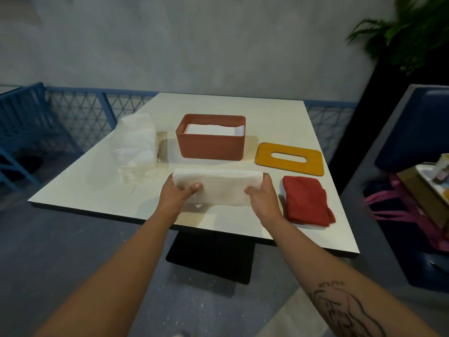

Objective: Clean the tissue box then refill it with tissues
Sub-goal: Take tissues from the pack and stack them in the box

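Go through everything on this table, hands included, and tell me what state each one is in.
Terracotta rectangular tissue box: upright, lid off, white tissues inside.
Yellow slotted lid: off, lying flat beside the box.
White tissue stack: held at both ends.
Left hand: grips the stack's left end.
Right hand: grips its right end.
Red folded cloth: lying folded, untouched.
Clear plastic tissue pack: holds tissues, wrapper slack.

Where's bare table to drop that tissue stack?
Bare: the near-left corner of the table, in front of the plastic pack; the far strip behind the box. Crowded: right side, lid and red cloth close together. The stack itself is held over bare near-middle table.
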